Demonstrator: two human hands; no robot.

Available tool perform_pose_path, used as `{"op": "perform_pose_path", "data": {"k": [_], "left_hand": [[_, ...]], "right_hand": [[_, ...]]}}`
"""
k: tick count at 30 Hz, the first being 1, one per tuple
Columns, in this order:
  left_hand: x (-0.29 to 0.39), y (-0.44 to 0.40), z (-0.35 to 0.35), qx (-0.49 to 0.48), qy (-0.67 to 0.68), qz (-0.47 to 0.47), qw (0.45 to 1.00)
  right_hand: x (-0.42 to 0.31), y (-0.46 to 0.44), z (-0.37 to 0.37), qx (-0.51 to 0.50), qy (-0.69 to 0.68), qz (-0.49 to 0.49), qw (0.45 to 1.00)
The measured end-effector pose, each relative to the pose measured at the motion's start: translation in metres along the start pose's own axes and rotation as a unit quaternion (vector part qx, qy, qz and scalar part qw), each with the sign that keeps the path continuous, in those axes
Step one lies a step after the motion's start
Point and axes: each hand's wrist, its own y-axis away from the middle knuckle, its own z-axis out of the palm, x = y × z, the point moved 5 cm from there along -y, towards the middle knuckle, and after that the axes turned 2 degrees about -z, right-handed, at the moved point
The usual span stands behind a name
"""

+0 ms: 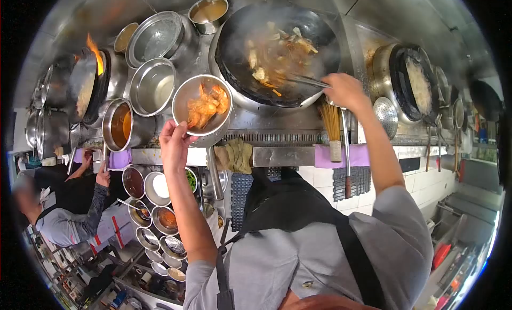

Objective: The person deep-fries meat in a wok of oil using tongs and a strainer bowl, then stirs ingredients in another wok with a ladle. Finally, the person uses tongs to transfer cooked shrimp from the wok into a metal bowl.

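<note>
A metal bowl (pixel 183 124) with orange cooked pieces (pixel 205 108) is gripped at its lower left rim by my left hand (pixel 177 145). It is held just left of a large black wok (pixel 234 59). Steam rises from the wok, where pale and orange food (pixel 277 54) lies in the middle. My right hand (pixel 345 91) is at the wok's right edge, closed on the end of a thin metal utensil (pixel 306 81) that reaches into the food. Whether this utensil is tongs or chopsticks is too blurred to tell.
Metal pots (pixel 153 86) stand at left; flame rises by another wok (pixel 85 83). A bamboo brush (pixel 332 123) and a perforated ladle (pixel 385 118) are at right. Ingredient bowls (pixel 160 190) sit lower left. A co-worker (pixel 69 219) stands at far left. A third wok (pixel 416 86) is at right.
</note>
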Motion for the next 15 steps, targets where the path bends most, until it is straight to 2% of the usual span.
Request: {"op": "perform_pose_path", "data": {"k": [3,6,10,13,15], "left_hand": [[0.000,0.009,-0.015,0.015,0.010,0.005,1.000],[-0.002,0.010,-0.023,0.023,0.013,0.001,1.000],[-0.007,0.011,-0.012,0.019,0.018,-0.006,1.000],[-0.008,0.013,-0.007,0.010,0.029,-0.009,0.999],[-0.008,0.019,-0.006,0.021,0.034,-0.014,0.999]], "right_hand": [[0.028,0.033,-0.044,-0.009,-0.041,0.030,0.999],[0.032,-0.002,-0.050,0.071,-0.026,0.010,0.997],[0.004,-0.120,0.020,0.031,-0.079,0.017,0.996],[-0.022,-0.114,0.045,0.154,-0.106,-0.004,0.982],[-0.023,-0.064,0.013,0.061,-0.077,0.007,0.995]]}}
